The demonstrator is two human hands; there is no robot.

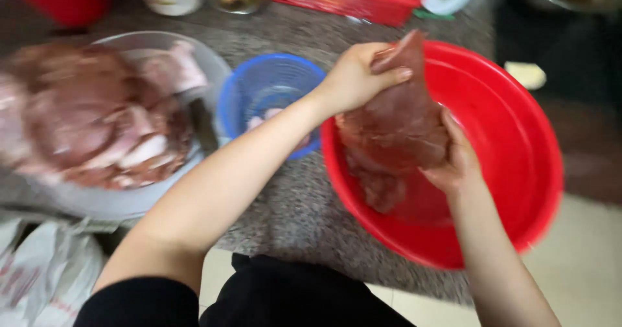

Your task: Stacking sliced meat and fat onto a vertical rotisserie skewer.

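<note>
Metal bowl (214, 61) of raw meat sitting far left, blue strainer (269, 84) beside it. We're gripping red meat slab (395, 123) with left hand (356, 78) at top, right hand (457, 162) cupping underside, holding it over red basin (512, 139).

I stand at a speckled grey granite counter (304, 217) that fills the middle of the frame. Pale floor tiles (583, 269) show at lower right, lit by soft, even light.
</note>
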